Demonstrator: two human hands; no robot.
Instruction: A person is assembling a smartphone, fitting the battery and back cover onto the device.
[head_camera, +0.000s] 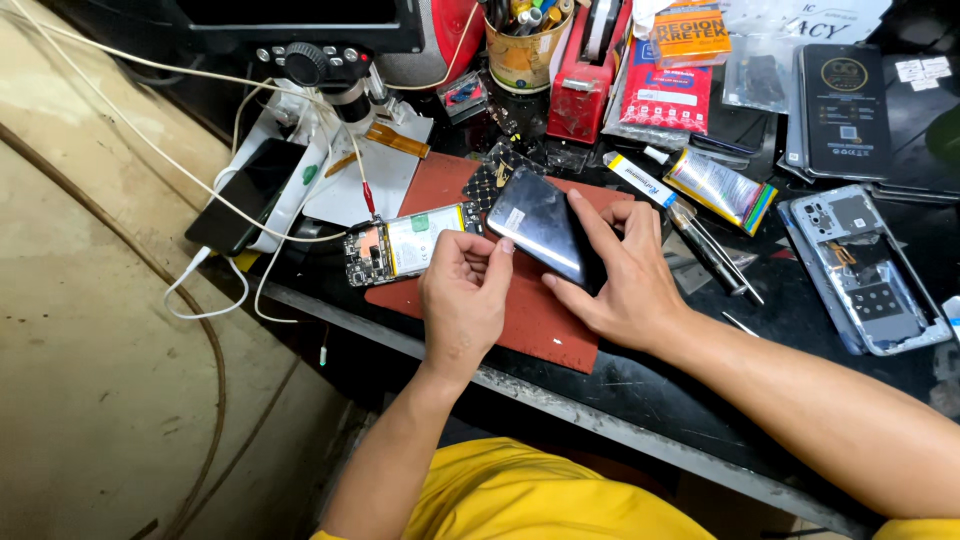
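Both my hands hold a dark glossy phone panel (540, 225) tilted above a red work mat (540, 320). My left hand (462, 298) pinches its near left edge with thumb and fingers. My right hand (620, 270) grips its right side, fingers wrapped along the edge. Just left of the hands, an opened phone (405, 245) with its battery and circuit board exposed lies at the mat's edge.
A black phone (245, 195) with white cables lies at left under a microscope (320, 65). A grey phone frame (865, 270), glue tubes (715, 185), tweezers (715, 250), a tool cup (520, 50), a red holder (580, 90) and packaged parts crowd the bench.
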